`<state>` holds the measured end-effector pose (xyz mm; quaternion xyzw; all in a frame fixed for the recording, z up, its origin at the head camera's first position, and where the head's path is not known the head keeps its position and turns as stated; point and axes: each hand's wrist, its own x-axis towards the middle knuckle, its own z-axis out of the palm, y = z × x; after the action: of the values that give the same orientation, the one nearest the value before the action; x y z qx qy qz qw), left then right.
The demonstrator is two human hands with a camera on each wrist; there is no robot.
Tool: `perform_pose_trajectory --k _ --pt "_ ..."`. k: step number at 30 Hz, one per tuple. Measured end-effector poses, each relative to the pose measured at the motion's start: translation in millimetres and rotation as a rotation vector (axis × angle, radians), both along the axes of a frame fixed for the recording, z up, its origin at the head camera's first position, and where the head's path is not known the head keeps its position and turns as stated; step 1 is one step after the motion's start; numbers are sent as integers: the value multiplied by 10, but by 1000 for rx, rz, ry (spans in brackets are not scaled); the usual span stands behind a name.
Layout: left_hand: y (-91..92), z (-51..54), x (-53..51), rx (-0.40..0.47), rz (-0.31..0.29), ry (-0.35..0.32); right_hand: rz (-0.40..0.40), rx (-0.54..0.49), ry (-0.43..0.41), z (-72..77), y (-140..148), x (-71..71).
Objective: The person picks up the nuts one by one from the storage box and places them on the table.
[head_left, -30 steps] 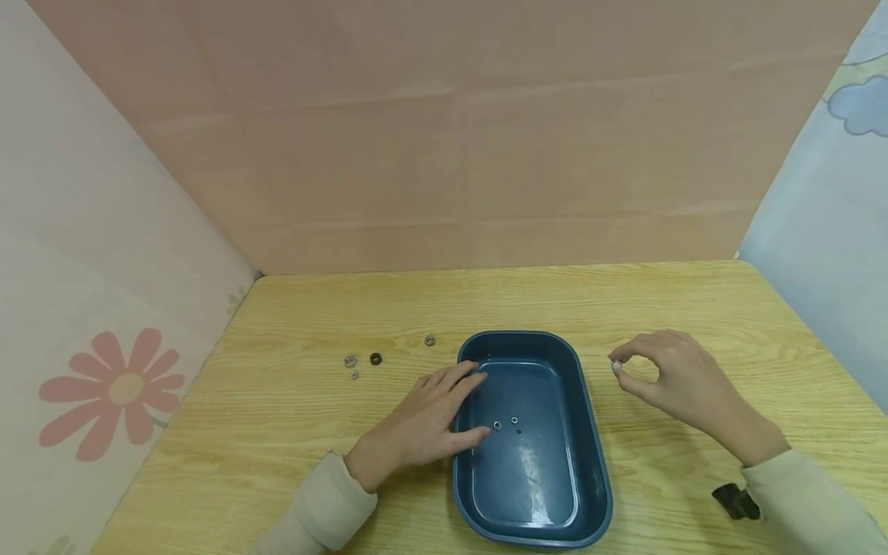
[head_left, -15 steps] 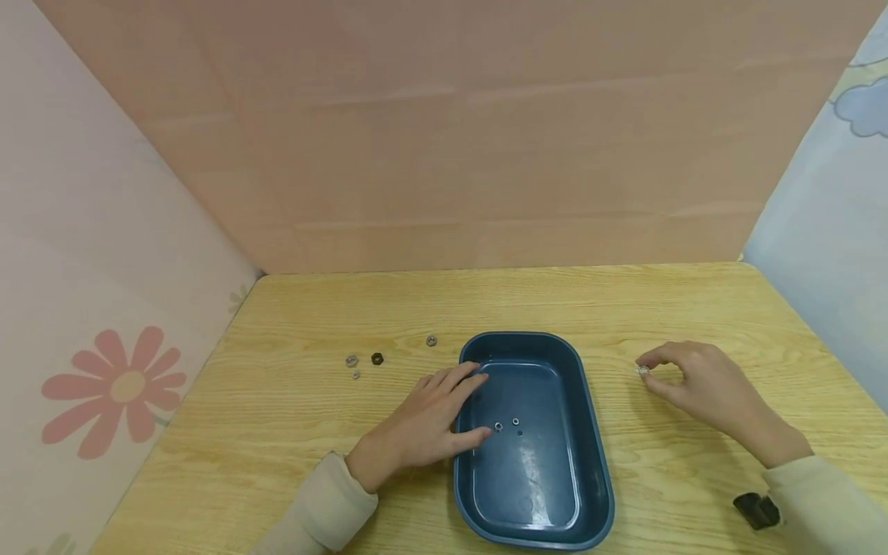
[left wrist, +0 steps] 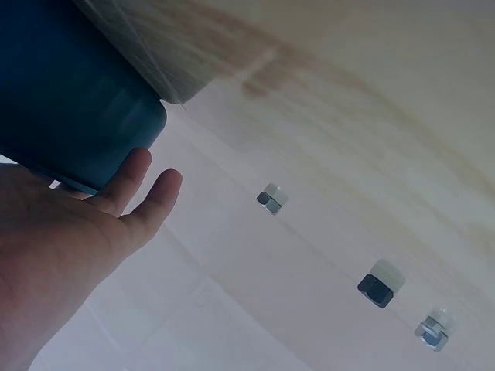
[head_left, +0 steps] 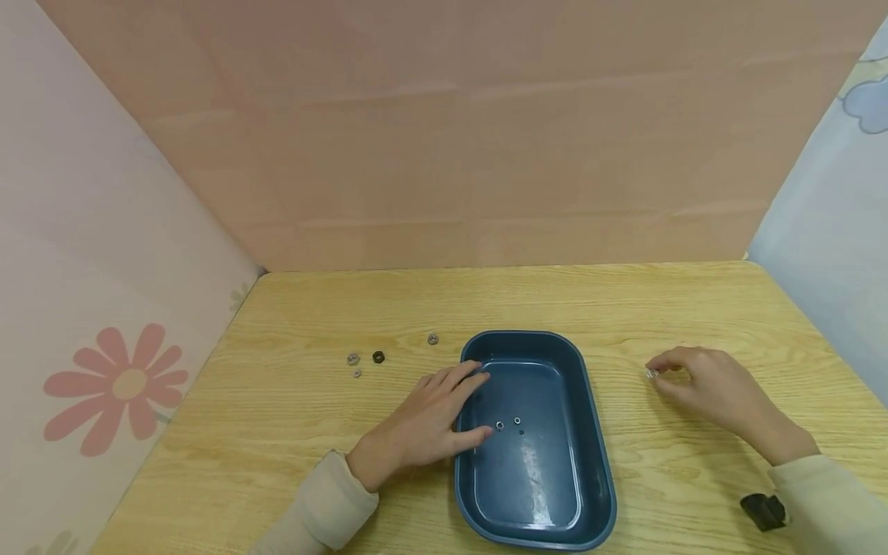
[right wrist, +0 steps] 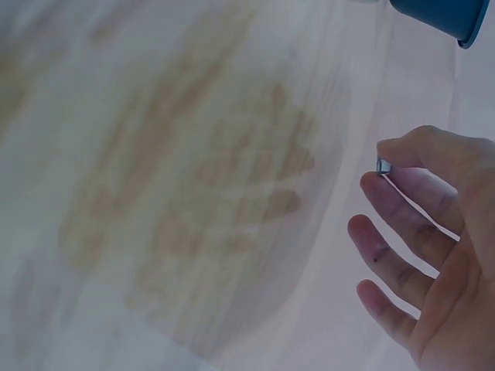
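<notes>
My right hand [head_left: 721, 389] pinches a small silvery hex nut [head_left: 652, 373] between thumb and index finger, just above the table to the right of the blue tray [head_left: 600, 455]. In the right wrist view the nut [right wrist: 383, 165] shows between the fingertips, with the other fingers loosely spread. My left hand [head_left: 433, 424] rests on the tray's left rim, its fingers relaxed and reaching over the edge. Inside the tray lie a nut [head_left: 499, 425], a smaller nut [head_left: 516, 421] and a tiny dark piece [head_left: 522, 432].
Left of the tray, the wooden table [head_left: 291, 432] bears a silvery nut [head_left: 433, 339], a black nut [head_left: 378, 357], another silvery nut [head_left: 353, 359] and a small one [head_left: 357, 373]. A black object [head_left: 763, 512] is at the right sleeve. Upright panels enclose the back and sides.
My right hand has moved right, away from the tray, and lowered toward the table with the nut still pinched. My left hand has stayed on the rim.
</notes>
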<state>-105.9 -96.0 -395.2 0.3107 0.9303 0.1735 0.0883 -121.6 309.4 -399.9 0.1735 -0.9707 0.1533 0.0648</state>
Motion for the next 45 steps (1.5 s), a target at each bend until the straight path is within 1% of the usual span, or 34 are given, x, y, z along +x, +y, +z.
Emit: perform_pose_trajectory --k 10,15,18,21,30,35,40,45 --pt "-8 -11 -7 17 -16 24 7 20 -37 -55 34 -13" --pt "-9 -10 -10 12 -12 14 15 21 -81 -82 47 -25" --pt "-7 -3 -6 5 -5 2 20 30 -86 -95 50 -25" --pt "-5 5 -2 5 0 -8 28 37 -81 -103 50 -31" --pt "-1 4 3 14 -5 -4 53 45 -68 -116 52 -40" --pt "1 12 5 13 1 -18 53 31 -61 -115 57 -21" --pt "0 16 4 14 6 -27 61 23 -25 -113 56 1" --pt "-1 14 3 13 4 -24 55 -8 -34 -96 32 29"
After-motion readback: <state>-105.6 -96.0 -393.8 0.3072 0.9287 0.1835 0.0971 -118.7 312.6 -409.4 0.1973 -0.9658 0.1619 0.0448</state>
